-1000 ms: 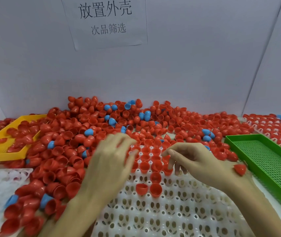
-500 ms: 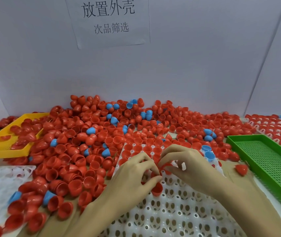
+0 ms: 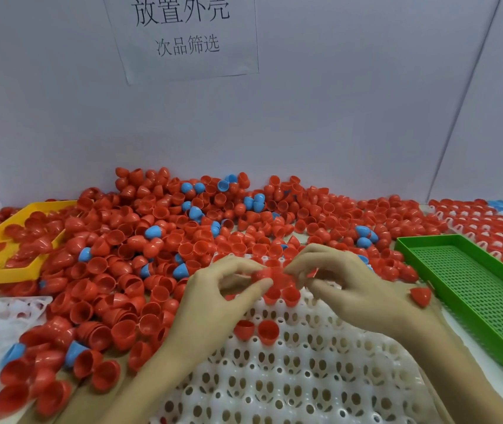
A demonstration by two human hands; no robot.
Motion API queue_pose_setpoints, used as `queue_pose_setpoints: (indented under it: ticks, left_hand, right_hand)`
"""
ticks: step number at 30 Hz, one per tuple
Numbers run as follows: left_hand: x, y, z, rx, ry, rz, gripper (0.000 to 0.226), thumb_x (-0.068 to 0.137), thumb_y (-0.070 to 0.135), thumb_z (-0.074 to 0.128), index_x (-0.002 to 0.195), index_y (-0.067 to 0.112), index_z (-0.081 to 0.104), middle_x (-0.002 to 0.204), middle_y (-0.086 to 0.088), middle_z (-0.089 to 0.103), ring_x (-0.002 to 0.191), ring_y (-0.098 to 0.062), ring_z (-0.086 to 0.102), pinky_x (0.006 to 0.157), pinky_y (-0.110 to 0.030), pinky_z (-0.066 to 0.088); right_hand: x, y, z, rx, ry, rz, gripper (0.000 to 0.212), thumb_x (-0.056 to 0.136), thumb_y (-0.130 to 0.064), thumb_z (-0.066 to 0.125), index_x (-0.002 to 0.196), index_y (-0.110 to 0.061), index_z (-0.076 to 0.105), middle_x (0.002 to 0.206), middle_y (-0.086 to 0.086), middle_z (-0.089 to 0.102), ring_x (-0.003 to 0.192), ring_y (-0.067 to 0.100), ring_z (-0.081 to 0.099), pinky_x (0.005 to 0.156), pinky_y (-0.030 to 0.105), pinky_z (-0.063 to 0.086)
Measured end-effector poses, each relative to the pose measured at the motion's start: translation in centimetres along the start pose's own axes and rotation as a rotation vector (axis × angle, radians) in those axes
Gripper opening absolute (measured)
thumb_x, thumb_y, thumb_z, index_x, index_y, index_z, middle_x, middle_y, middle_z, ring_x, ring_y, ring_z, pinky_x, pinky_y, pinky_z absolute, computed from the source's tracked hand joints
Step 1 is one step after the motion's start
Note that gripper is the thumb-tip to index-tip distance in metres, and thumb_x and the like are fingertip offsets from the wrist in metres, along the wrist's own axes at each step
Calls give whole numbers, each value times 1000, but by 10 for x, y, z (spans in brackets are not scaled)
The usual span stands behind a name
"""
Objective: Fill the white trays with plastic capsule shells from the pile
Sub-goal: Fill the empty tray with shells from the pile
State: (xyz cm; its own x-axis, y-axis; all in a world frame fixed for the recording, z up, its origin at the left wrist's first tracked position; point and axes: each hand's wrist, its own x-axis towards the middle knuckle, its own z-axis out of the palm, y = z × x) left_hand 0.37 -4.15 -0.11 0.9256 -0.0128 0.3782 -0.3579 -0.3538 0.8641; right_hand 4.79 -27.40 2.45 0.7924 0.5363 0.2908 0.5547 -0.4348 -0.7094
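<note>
Over white tray (image 3: 305, 377), left hand (image 3: 213, 301) and right hand (image 3: 345, 286) apparently pinch red shells (image 3: 270, 278).

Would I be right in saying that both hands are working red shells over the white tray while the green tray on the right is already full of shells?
Not quite. In the head view the green tray on the right holds no shells; its mesh floor is bare. The rest stands: the left hand and right hand are handling red shells over the white tray.
</note>
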Motion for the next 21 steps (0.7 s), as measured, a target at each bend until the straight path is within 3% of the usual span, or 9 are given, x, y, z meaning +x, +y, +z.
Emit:
queue_pose_setpoints:
  ticks: [3,6,9,11,13,17,19,21]
  left_hand:
    - [1,4,0,-280,-91,-166,18,96,23,72,111,15,77,103,-1,81,99,-17,78,91,-26,60]
    - [0,7,1,-402,-107,-218,23,98,22,69,120,15,70,105,-6,80,98,-23,78,85,-26,61]
    - [-3,4,2,-112,-5,-38,21,98,19,71,116,28,69,115,10,75,102,-11,75,88,-25,60]
    - [-4,4,4,15,-67,92,31,97,17,73,120,36,67,124,16,69,116,-7,68,93,-23,56]
    - [-6,5,8,-6,-143,101,36,94,24,78,123,40,65,124,15,70,118,-10,66,94,-23,55]
    - [-8,5,11,-268,-157,-111,34,97,32,73,129,32,62,115,3,78,107,-17,74,98,-30,57]
    - [-6,5,10,-538,-245,-285,39,101,30,65,139,24,56,113,-14,78,103,-28,75,91,-33,60]
    - [-3,4,7,-688,-265,-381,39,104,29,59,141,18,55,110,-23,76,90,-29,73,79,-29,59]
  right_hand:
    - [-1,-5,-4,212,-57,48,17,105,-10,62,101,-15,78,88,-5,71,79,8,66,72,26,52]
    - [-1,-7,-2,273,-66,19,21,104,-27,64,91,-16,75,73,-5,63,67,9,57,65,22,48]
    - [-1,-6,0,313,-35,8,22,105,-31,64,88,-24,76,69,0,60,63,13,54,62,22,48]
    - [0,-5,0,355,-15,22,21,104,-34,64,91,-25,78,70,8,62,63,17,55,64,24,49]
    - [0,-4,1,420,-24,41,23,105,-35,64,97,-20,80,73,15,63,64,22,55,65,25,50]
    - [1,0,2,509,-62,79,32,108,-35,56,108,-12,79,80,8,67,68,19,58,63,21,50]
    - [2,2,2,419,15,58,23,108,-30,58,109,-19,78,81,4,68,68,16,60,63,22,51]
    - [3,3,2,275,91,-4,17,105,-17,65,116,-26,74,97,-1,73,81,12,69,67,29,56]
